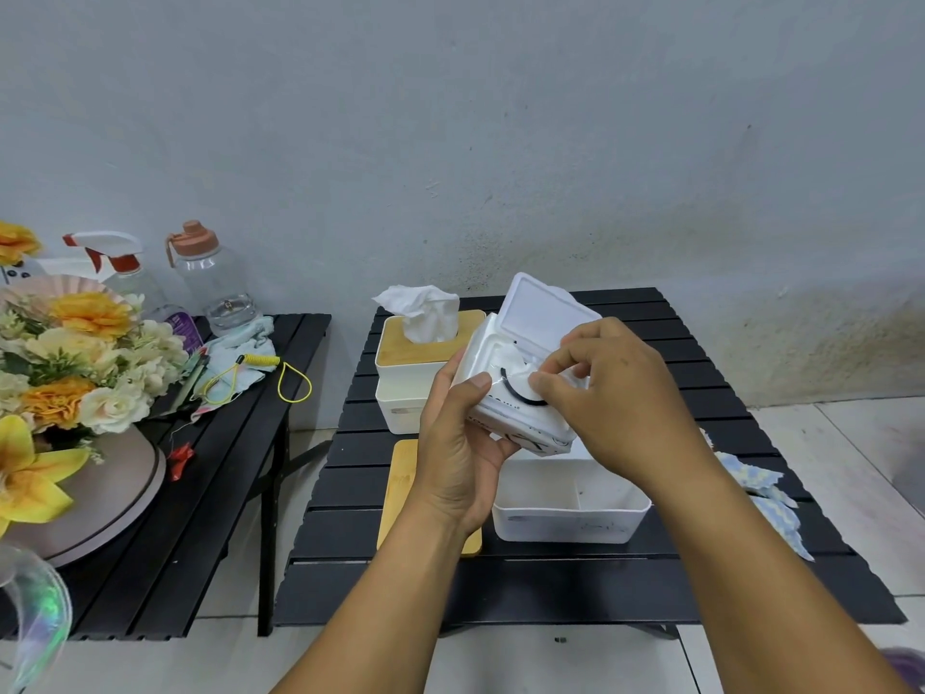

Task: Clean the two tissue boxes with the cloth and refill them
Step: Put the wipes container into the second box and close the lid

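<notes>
Head cam: back tissue box (408,375) looks refilled, lid on. My left hand (458,453) grips the tissue pack (520,393) over the table (550,588); right hand (615,393) pinches its tissue. Front box (570,508) sits empty, lid (400,488) off beside it. Cloth (766,498) lies right.

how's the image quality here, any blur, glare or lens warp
Head view: soft, even light with only faint shadows and no harsh glare; the wide lens bows the black slatted table and stretches the forearms; the tissue pack in the left hand looks slightly soft; an iridescent blur smears the lower-left corner.
</notes>
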A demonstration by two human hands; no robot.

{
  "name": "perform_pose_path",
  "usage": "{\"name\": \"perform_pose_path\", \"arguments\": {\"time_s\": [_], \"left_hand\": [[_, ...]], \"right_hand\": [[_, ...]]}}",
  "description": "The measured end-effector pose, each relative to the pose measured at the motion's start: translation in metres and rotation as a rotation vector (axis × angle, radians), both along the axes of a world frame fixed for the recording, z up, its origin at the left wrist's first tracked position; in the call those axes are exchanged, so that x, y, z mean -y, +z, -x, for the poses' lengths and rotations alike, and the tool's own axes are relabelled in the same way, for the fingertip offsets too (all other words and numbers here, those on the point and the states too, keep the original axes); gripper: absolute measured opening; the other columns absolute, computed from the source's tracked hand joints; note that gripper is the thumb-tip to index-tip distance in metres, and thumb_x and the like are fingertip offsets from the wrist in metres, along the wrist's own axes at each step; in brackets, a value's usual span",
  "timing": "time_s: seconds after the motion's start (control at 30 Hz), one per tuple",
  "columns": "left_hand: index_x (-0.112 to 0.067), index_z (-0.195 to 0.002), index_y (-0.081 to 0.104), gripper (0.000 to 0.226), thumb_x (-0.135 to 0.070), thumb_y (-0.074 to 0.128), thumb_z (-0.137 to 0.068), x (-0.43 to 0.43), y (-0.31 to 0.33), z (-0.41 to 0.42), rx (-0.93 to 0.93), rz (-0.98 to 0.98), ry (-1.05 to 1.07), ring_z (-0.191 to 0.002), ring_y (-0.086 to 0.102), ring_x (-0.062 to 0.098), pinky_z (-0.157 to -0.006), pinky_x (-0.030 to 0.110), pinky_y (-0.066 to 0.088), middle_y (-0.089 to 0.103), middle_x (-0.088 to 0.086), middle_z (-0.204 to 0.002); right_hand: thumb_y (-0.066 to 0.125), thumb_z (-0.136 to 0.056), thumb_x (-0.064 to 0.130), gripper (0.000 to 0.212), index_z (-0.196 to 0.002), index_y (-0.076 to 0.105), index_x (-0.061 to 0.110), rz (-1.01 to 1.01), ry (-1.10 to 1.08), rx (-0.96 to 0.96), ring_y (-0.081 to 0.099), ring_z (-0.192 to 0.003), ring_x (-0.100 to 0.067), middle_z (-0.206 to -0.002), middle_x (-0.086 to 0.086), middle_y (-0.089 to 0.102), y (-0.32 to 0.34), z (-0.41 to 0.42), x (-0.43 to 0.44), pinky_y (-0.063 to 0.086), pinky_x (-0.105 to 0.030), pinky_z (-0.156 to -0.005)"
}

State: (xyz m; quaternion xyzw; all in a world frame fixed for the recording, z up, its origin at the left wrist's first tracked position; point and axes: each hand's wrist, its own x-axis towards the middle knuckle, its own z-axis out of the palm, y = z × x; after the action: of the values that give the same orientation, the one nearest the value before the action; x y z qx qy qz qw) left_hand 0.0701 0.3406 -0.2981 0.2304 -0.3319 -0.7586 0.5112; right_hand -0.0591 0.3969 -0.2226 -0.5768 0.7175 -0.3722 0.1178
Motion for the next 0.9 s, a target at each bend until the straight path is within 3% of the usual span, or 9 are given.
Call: {"name": "perform_pose_path", "arguments": {"time_s": [0.2, 0.33, 0.4, 0.63, 0.9], "left_hand": [[-0.016, -0.145, 0.054, 0.075, -0.034, 0.074, -0.075, -0.0003, -0.0012, 0.0006, 0.022, -0.013, -0.001, -0.116, 0.065, 0.038, -0.089, 0.056, 0.054, 0.063, 0.022, -0.139], [-0.011, -0.144, 0.053, 0.078, -0.035, 0.075, -0.073, 0.0000, -0.0015, 0.0018, 0.017, -0.065, 0.008, -0.117, 0.064, 0.040, -0.084, 0.054, 0.057, 0.060, 0.025, -0.141], [-0.010, -0.144, 0.054, 0.079, -0.037, 0.076, -0.073, 0.0010, -0.0033, 0.0029, 0.032, -0.082, 0.003, -0.124, 0.061, 0.046, -0.085, 0.056, 0.057, 0.058, 0.028, -0.142], [-0.009, -0.142, 0.057, 0.077, -0.037, 0.076, -0.073, 0.0022, -0.0074, 0.0051, 0.052, -0.112, -0.003, -0.129, 0.056, 0.053, -0.089, 0.066, 0.054, 0.060, 0.028, -0.140], [-0.001, -0.141, 0.056, 0.084, -0.039, 0.077, -0.069, -0.0006, -0.0035, 0.0068, 0.042, -0.201, -0.013, -0.129, 0.057, 0.051, -0.086, 0.059, 0.057, 0.062, 0.029, -0.137]], "right_hand": [[0.067, -0.088, 0.033, 0.013, -0.075, 0.066, 0.033, -0.022, 0.013, 0.051, 0.053, -0.086, -0.003, -0.100, 0.016, 0.050, -0.0031, 0.0022, 0.0018, 0.045, -0.042, -0.094], [0.067, -0.089, 0.028, 0.015, -0.074, 0.066, 0.028, 0.045, -0.017, 0.146, 0.055, -0.075, -0.003, -0.085, 0.012, 0.059, -0.0028, 0.0046, 0.0020, 0.040, -0.019, -0.066], [0.066, -0.088, 0.026, 0.014, -0.075, 0.067, 0.025, 0.071, -0.021, 0.193, 0.057, -0.074, -0.001, -0.077, 0.013, 0.064, -0.0034, 0.0049, 0.0023, 0.038, -0.014, -0.059], [0.065, -0.089, 0.022, 0.012, -0.077, 0.068, 0.023, 0.158, -0.051, 0.220, 0.060, -0.074, 0.000, -0.075, 0.011, 0.068, -0.0022, 0.0054, 0.0053, 0.041, -0.009, -0.056], [0.067, -0.086, 0.019, 0.011, -0.076, 0.068, 0.021, 0.247, -0.101, 0.181, 0.060, -0.077, 0.004, -0.072, 0.015, 0.066, -0.0009, 0.0072, 0.0038, 0.041, -0.009, -0.058]]}}
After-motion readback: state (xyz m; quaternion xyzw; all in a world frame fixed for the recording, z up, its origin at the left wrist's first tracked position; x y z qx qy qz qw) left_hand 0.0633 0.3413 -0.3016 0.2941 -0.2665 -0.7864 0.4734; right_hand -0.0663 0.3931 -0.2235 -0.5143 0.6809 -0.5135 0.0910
